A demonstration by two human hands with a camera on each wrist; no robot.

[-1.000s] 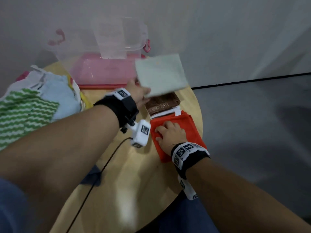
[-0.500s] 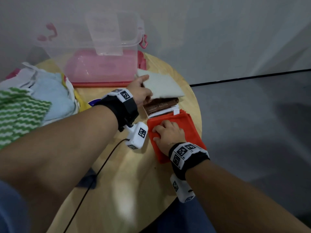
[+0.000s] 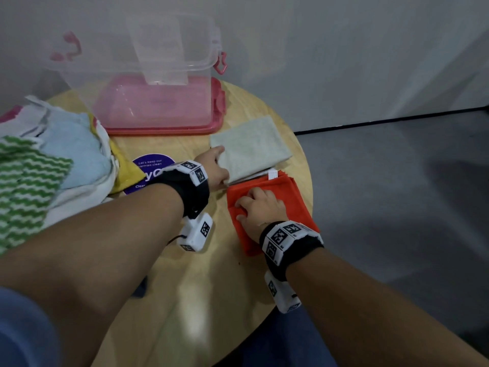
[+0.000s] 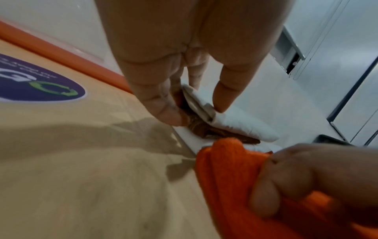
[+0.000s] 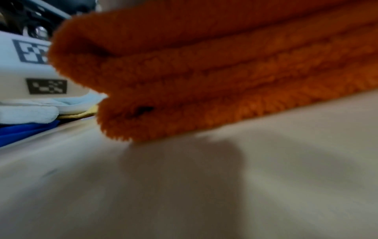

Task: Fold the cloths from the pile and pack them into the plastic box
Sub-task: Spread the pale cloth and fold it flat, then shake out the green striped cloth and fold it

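Two hands work at the 3 o'clock side of a round wooden table (image 3: 201,274). At the 2 o'clock part of the top lies a folded grey cloth (image 3: 251,148), resting on a brown cloth (image 4: 206,129) and a white layer beneath it. The left hand (image 3: 213,166) is at the grey cloth's 9 o'clock edge; in the left wrist view its thumb (image 4: 163,103) and a finger (image 4: 227,95) pinch the near corner of the stacked layers. Just beside that stack, toward 5 o'clock, sits a folded orange cloth (image 3: 288,197), its edge touching the white layer. The right hand (image 3: 260,207) lies on top of the orange cloth with fingers curled, gripping the folded edge at the cloth's 9 o'clock side; the right wrist view shows only the thick orange folds on the wood, so the fingertips are hidden there. At 12 o'clock stands the clear plastic box (image 3: 148,67) on a pink lid (image 3: 169,128), with pink latches at its ends. At 9 o'clock sits the pile (image 3: 53,160) of unfolded cloths: green-and-white zigzag, light blue, white and yellow. A purple round sticker (image 3: 152,165) on the tabletop lies between the pile and the left wrist, partly covered by both.
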